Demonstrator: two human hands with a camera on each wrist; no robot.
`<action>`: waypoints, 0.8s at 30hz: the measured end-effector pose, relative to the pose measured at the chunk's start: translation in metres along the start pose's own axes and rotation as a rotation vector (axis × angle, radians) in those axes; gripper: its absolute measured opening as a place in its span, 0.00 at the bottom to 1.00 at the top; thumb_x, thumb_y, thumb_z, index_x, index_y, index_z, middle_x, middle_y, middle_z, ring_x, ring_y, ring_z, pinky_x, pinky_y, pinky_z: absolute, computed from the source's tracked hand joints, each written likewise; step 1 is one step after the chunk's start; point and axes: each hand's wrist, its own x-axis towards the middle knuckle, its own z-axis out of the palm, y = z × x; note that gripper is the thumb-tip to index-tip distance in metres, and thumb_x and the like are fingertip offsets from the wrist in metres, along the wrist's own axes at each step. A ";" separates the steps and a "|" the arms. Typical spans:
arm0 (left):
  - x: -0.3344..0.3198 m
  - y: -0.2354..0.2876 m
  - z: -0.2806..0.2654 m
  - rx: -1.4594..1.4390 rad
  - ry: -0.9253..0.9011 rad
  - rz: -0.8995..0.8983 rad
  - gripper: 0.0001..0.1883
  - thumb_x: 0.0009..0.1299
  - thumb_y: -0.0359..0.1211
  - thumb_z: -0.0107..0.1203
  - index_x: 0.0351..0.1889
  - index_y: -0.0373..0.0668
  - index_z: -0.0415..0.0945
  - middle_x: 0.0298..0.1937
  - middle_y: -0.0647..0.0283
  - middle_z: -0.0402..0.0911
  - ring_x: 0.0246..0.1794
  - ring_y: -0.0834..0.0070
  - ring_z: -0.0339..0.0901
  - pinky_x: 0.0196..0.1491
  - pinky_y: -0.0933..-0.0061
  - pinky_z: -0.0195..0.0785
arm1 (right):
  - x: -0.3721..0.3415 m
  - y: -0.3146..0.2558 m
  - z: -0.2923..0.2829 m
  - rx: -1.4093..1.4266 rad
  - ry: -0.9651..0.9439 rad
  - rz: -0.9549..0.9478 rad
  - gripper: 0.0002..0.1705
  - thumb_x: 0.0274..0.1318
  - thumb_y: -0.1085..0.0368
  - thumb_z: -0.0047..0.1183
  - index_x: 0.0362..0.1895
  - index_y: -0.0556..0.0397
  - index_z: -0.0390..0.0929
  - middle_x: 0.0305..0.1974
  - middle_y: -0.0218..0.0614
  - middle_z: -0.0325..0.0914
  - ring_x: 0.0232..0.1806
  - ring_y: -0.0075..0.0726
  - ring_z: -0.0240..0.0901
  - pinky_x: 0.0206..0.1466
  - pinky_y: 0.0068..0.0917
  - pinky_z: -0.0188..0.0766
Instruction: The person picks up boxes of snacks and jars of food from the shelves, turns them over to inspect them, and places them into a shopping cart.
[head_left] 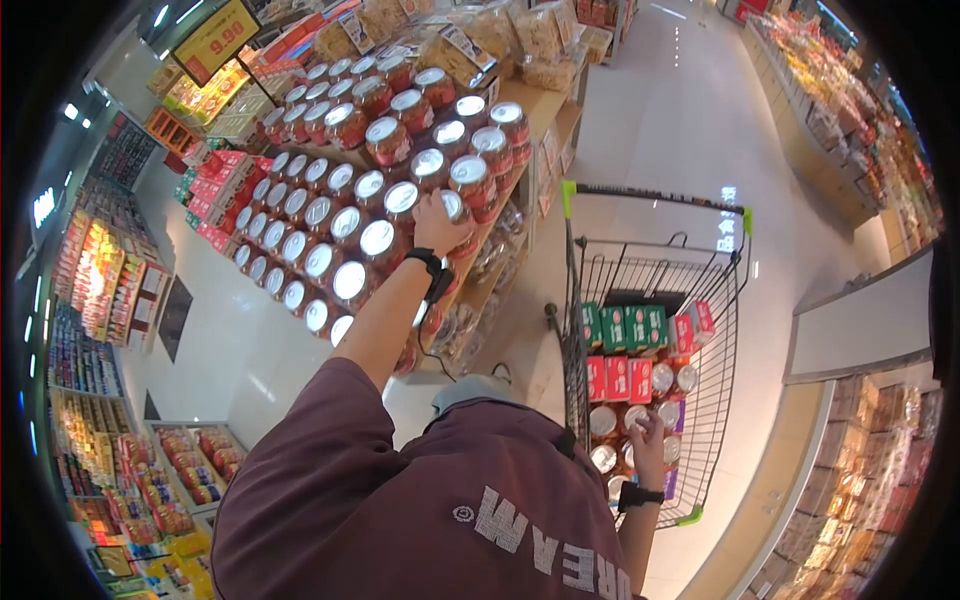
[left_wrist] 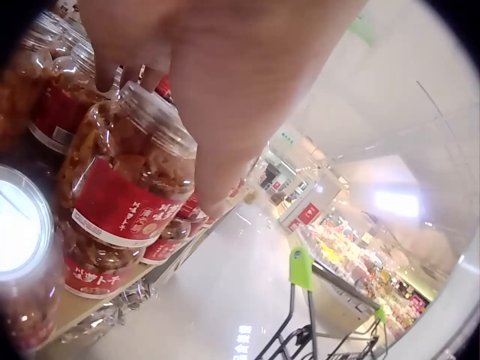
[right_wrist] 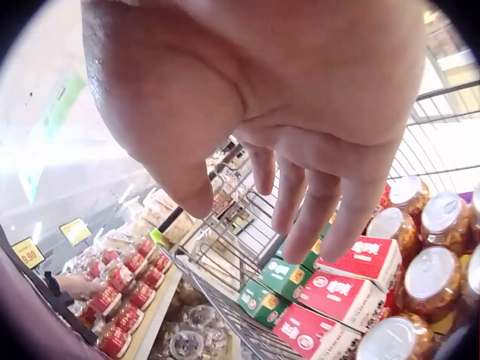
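My left hand (head_left: pixel 443 225) grips a clear jar (left_wrist: pixel 131 199) with a red label near its lid, at the right edge of a stacked jar display. In the left wrist view, the thumb (left_wrist: pixel 214 169) lies along one side and the other fingers reach behind the lid. Over the shopping cart (head_left: pixel 740 330), my right hand (head_left: pixel 648 440) hovers with loose, spread fingers and nothing in them. Below it in the cart are several lidded jars (right_wrist: pixel 431 277), beside red boxes (right_wrist: pixel 337 292) and green boxes (right_wrist: pixel 285 277).
More silver-lidded jars (head_left: pixel 345 220) fill the tiered display, with bagged goods (head_left: pixel 490 255) on a shelf beneath its edge. A yellow price sign (head_left: pixel 215 40) stands at the back. Red boxes (head_left: pixel 225 190) are piled at the display's left, and further shelves (head_left: pixel 840 130) line the aisle's right.
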 end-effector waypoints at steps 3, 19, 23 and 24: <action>0.007 0.000 0.006 0.050 -0.025 -0.023 0.54 0.57 0.53 0.76 0.75 0.33 0.63 0.71 0.36 0.68 0.70 0.36 0.67 0.69 0.44 0.69 | 0.009 -0.036 0.005 0.080 0.013 0.010 0.32 0.72 0.66 0.58 0.75 0.56 0.62 0.61 0.45 0.75 0.60 0.36 0.75 0.62 0.32 0.75; 0.009 0.058 -0.120 -0.736 -0.164 0.313 0.51 0.51 0.45 0.83 0.71 0.42 0.68 0.70 0.47 0.71 0.70 0.51 0.73 0.71 0.53 0.67 | 0.093 -0.302 0.138 0.008 -0.284 -0.221 0.40 0.68 0.55 0.67 0.76 0.54 0.62 0.69 0.44 0.70 0.68 0.42 0.73 0.73 0.40 0.72; 0.001 0.105 -0.138 -1.317 -0.840 0.610 0.64 0.48 0.45 0.86 0.80 0.39 0.57 0.73 0.53 0.70 0.76 0.61 0.67 0.78 0.59 0.59 | 0.112 -0.312 0.165 0.686 -0.737 -0.010 0.77 0.46 0.30 0.76 0.85 0.54 0.43 0.81 0.47 0.56 0.82 0.47 0.57 0.82 0.48 0.58; 0.001 0.117 -0.141 -1.351 -0.867 0.750 0.66 0.48 0.48 0.86 0.81 0.37 0.55 0.75 0.53 0.70 0.78 0.60 0.66 0.79 0.59 0.57 | 0.101 -0.325 0.165 0.764 -0.790 0.110 0.79 0.44 0.30 0.77 0.86 0.56 0.42 0.83 0.47 0.52 0.84 0.49 0.54 0.85 0.49 0.54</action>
